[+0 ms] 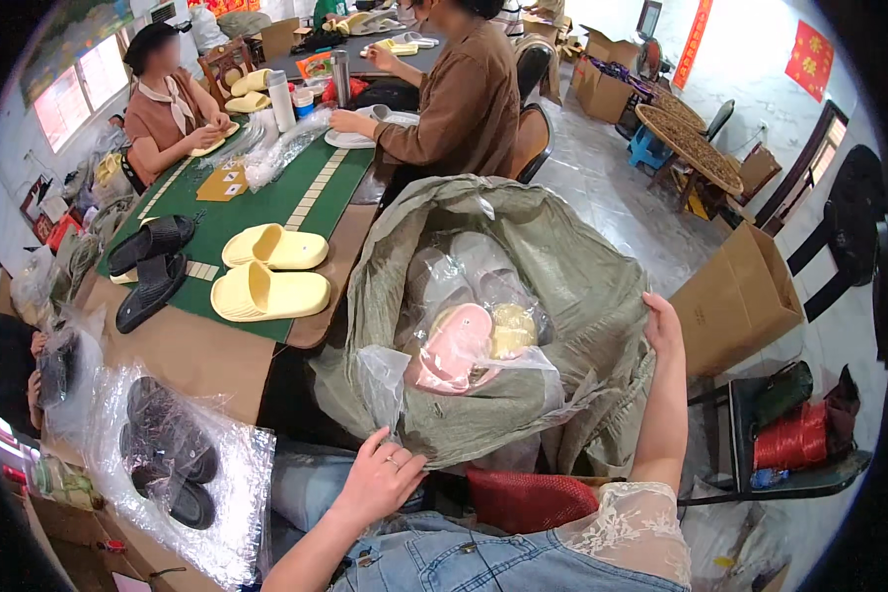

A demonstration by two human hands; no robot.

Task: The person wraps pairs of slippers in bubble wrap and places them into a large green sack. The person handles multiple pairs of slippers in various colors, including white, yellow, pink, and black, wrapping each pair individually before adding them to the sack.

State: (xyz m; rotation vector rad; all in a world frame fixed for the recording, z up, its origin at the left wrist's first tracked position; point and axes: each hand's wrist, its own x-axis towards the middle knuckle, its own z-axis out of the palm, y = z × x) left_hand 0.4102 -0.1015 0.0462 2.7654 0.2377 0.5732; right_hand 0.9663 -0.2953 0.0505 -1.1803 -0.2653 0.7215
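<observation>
The left hand [380, 481] pinches the near rim of a big grey-green woven sack [562, 286], its fingers curled narrow over the cloth edge, while the right hand [661, 326] grips the sack's far right rim with fingers folded over it, holding the mouth spread open between them. Inside the sack, between the two hands and touching neither, lie pink slippers [454, 345] in clear plastic bags. On the table to the left lie yellow slippers [266, 291] and black slippers [168, 449] in a bag.
</observation>
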